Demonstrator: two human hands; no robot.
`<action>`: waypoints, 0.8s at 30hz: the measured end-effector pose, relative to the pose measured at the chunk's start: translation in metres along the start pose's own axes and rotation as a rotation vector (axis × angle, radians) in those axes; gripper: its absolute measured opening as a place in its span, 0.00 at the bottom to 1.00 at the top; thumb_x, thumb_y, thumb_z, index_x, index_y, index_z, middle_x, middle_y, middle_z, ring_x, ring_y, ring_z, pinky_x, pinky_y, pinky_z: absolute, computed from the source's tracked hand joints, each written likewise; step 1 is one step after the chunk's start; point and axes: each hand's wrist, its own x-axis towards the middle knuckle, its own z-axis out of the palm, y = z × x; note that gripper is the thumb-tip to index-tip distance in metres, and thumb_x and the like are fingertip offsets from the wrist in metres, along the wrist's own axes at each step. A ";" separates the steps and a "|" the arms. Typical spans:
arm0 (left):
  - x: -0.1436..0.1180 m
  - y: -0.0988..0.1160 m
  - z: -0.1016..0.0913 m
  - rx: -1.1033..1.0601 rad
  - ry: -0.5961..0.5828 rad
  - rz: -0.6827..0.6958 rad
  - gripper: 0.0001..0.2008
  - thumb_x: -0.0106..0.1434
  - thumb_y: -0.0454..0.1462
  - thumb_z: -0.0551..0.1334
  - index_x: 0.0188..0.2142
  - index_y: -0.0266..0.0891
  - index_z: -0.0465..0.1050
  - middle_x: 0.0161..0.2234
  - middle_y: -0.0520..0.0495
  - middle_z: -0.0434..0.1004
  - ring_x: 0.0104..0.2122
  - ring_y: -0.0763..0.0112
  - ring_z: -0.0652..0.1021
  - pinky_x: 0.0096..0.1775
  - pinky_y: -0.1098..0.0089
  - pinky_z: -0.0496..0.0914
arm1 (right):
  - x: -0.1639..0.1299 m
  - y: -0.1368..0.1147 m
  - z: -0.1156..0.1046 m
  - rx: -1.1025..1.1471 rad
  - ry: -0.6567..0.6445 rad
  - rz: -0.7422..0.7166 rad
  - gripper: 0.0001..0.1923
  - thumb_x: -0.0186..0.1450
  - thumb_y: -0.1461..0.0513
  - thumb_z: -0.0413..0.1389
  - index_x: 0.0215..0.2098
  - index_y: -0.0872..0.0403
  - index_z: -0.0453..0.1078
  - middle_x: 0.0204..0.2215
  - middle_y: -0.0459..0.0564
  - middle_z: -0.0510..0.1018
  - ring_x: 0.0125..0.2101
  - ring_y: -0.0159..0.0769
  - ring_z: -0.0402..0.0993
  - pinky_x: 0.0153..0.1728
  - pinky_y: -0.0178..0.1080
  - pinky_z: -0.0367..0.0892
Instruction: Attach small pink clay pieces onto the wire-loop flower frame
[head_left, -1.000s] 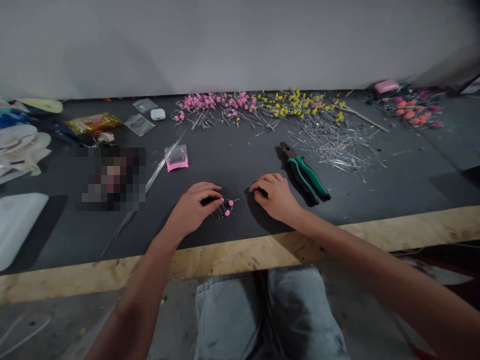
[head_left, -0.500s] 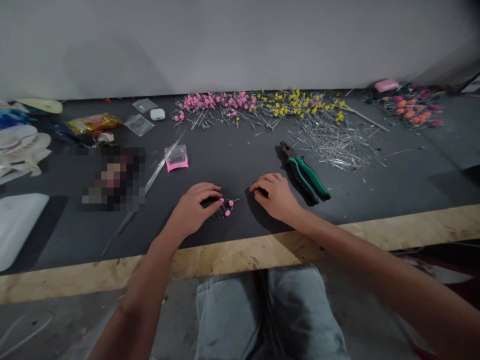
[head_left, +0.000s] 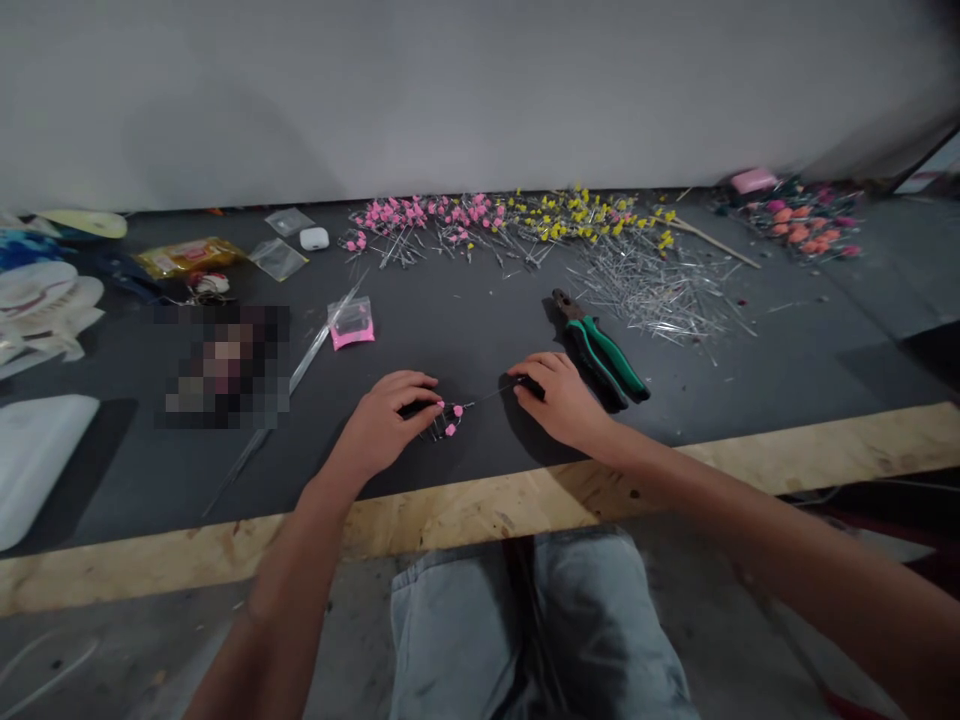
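Note:
My left hand [head_left: 386,420] pinches a small bunch of wire stems with pink flower heads [head_left: 451,430], low over the dark table top. A thin wire [head_left: 491,392] runs from the bunch to the right, its far end between the thumb and fingertips of my right hand [head_left: 559,395]. Fingers hide part of the bunch and the wire's end. Just right of my right hand lie pliers [head_left: 611,360] with green and black handles. Beyond my left hand is a small clear bag of pink material [head_left: 351,322], beside a bundle of long thin wires [head_left: 322,335].
Pink-headed stems [head_left: 420,215] and yellow-headed stems [head_left: 585,215] are heaped along the wall. Bare wires [head_left: 667,290] lie in a pile in front of them. Orange-headed stems [head_left: 806,230] sit far right. A white box [head_left: 45,450] stands at left. The wooden edge [head_left: 480,515] runs along the front.
The view has shifted slightly. My right hand has drawn a little farther from my left, and more of the thin wire shows between them. Both hands keep their pinch.

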 end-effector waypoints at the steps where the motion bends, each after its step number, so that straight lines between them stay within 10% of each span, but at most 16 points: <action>1: 0.000 0.000 0.000 0.006 0.000 0.006 0.11 0.61 0.44 0.59 0.34 0.42 0.76 0.45 0.47 0.77 0.49 0.63 0.72 0.53 0.58 0.64 | -0.001 0.002 -0.002 -0.003 -0.002 0.002 0.11 0.64 0.64 0.51 0.43 0.55 0.72 0.39 0.55 0.73 0.44 0.44 0.65 0.48 0.46 0.61; 14: -0.002 -0.001 0.000 -0.040 0.022 -0.007 0.13 0.58 0.47 0.61 0.35 0.42 0.76 0.45 0.47 0.77 0.49 0.63 0.72 0.53 0.60 0.64 | 0.005 0.012 -0.017 0.060 -0.133 -0.004 0.05 0.64 0.65 0.54 0.36 0.54 0.73 0.35 0.51 0.75 0.40 0.39 0.70 0.45 0.42 0.64; 24: -0.006 -0.029 -0.025 0.186 0.354 -0.297 0.16 0.63 0.46 0.53 0.38 0.41 0.74 0.38 0.46 0.78 0.37 0.65 0.76 0.41 0.65 0.68 | 0.009 0.018 -0.012 0.048 0.011 -0.005 0.07 0.65 0.64 0.51 0.33 0.54 0.71 0.33 0.52 0.75 0.37 0.39 0.70 0.42 0.42 0.65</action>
